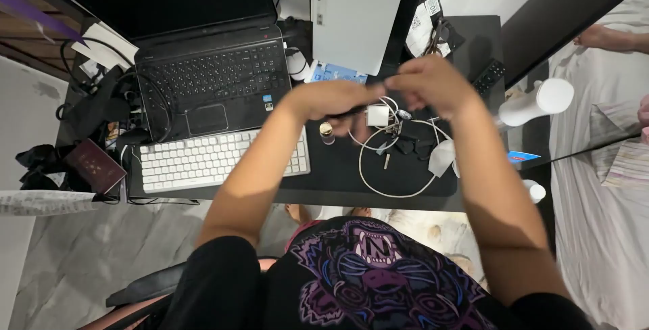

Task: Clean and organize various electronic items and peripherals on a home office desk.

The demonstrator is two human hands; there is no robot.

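Note:
My left hand and my right hand meet above the black desk, fingertips touching. A thin dark stick-like object runs under my left fingers up to the pinch of my right hand; motion blur hides what it is. Just below the hands lie a white charger block, its coiled white cable, a small round cap and dark glasses.
An open black laptop and a white keyboard sit to the left. A silver closed device, a remote, a white mouse, a white bottle and a maroon booklet surround them. A bed is at the right.

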